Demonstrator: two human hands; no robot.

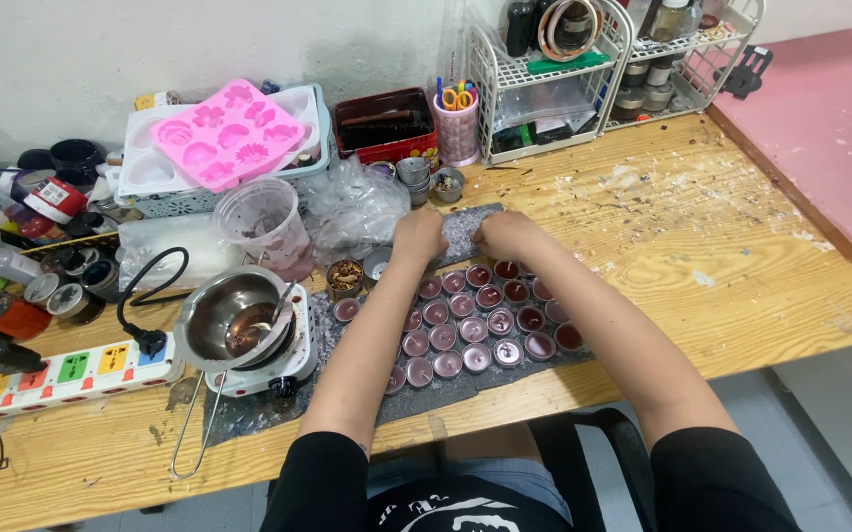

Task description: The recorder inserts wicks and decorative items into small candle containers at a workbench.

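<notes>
We have both hands at the far side of the grey mat point(465, 229), near the middle of the wooden table point(702, 256). Our left hand point(419, 236) and right hand point(507, 233) are curled with knuckles up, close together, and seem to pinch the mat's far edge or something small on it; how far the fingers close, we cannot tell (they are tucked under).

On the mat stand small round cups of dark pink wax point(473, 329), in rows between our forearms. We count about twenty-two, though our left arm hides a few. They look light and easy to tip, the wax perhaps soft, so we would take each by its rim or wall, not from above.

At the left end sit one metal melting pot point(232, 320) and one pink flower mould point(227, 133).
</notes>
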